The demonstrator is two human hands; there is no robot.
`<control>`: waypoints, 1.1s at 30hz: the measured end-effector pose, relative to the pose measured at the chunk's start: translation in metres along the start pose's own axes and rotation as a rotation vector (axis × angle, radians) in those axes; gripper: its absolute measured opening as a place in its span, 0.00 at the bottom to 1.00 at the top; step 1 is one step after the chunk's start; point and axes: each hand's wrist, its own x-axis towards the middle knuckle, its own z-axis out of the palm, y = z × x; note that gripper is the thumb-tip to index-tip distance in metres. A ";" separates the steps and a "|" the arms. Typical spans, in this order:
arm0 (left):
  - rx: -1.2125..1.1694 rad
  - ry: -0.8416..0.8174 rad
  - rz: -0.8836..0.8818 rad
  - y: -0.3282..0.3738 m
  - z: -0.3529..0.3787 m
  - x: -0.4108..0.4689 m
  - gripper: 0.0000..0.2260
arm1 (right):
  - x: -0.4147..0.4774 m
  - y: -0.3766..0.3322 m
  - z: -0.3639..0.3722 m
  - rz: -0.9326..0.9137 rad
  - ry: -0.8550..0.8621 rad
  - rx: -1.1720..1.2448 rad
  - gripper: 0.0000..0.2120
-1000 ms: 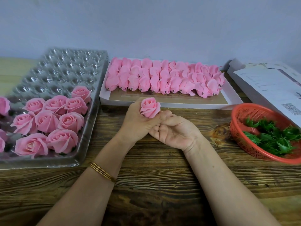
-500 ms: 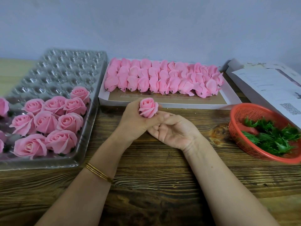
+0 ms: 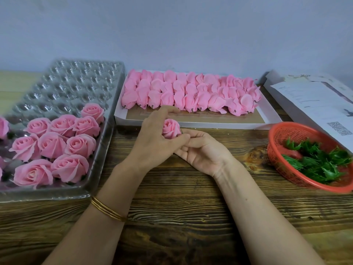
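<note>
A small pink rose head [image 3: 170,128] sits between my two hands above the wooden table [image 3: 183,203]. My left hand [image 3: 152,142] curls around its left side, with the index finger arched over the top and the thumb at its base. My right hand [image 3: 202,150] lies palm up just to the right and below, its fingers curled in under the rose's base. What the right fingertips pinch is hidden.
A clear plastic cell tray [image 3: 63,83] at the left holds several finished pink roses [image 3: 57,146]. A white flat box [image 3: 267,117] behind my hands holds rows of pink buds [image 3: 191,94]. A red basket [image 3: 278,138] of green leaves [image 3: 321,159] stands at the right, papers [image 3: 313,100] beyond it.
The rose has sunk lower into my left hand, and my left index finger has lifted and arched over its top. My right hand has stayed under its base.
</note>
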 end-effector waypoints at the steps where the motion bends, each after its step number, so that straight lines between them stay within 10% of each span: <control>1: 0.049 0.006 -0.006 0.000 0.001 0.000 0.23 | 0.000 0.000 0.001 -0.020 0.004 -0.023 0.11; 33: 0.370 -0.102 -0.231 0.012 0.000 0.015 0.10 | -0.004 0.005 0.014 -0.110 0.153 -0.089 0.14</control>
